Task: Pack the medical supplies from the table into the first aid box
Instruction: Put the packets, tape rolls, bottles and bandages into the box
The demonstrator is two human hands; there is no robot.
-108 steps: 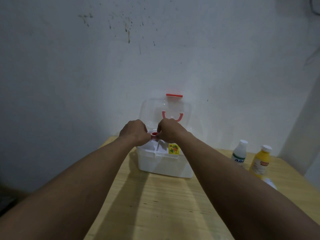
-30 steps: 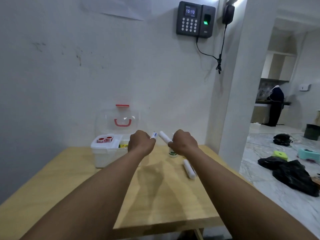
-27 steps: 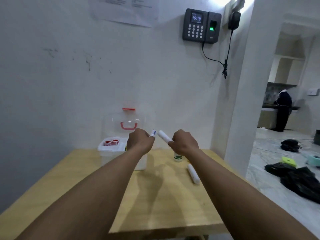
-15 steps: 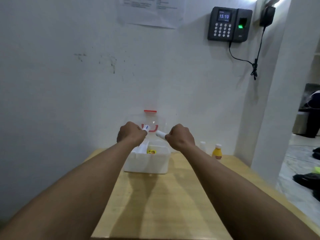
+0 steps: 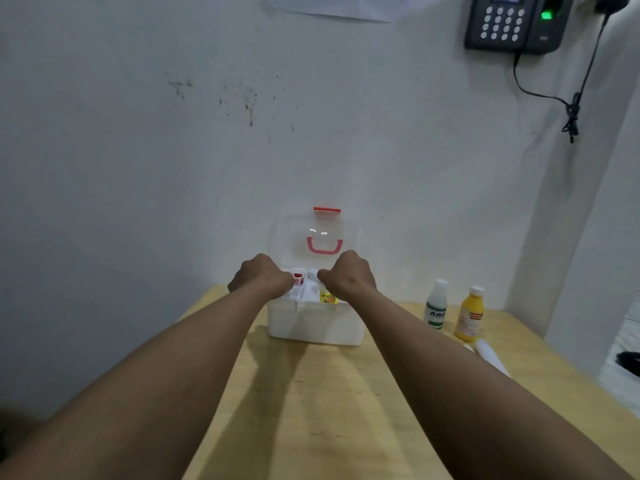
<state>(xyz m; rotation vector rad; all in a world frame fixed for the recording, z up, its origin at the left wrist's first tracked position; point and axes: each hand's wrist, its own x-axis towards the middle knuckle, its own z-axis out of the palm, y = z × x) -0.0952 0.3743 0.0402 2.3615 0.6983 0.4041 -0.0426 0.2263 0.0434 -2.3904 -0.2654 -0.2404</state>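
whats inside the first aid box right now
In the first aid box: a red-topped roll and a yellow packet. Both hands cover the rest.

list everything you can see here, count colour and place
first aid box: 1, white base, clear lid raised with red handle and latch, back of table
red-topped item: 1, in the box's top tray
yellow packet: 1, inside the box
white bottle: 1, green label, right of box
yellow bottle: 1, white cap, beside the white bottle
white roll: 1, lying in front of the bottles
table: 1, light wood
keypad device: 1, black, wall top right
left hand: closed, over the box
right hand: closed, over the box
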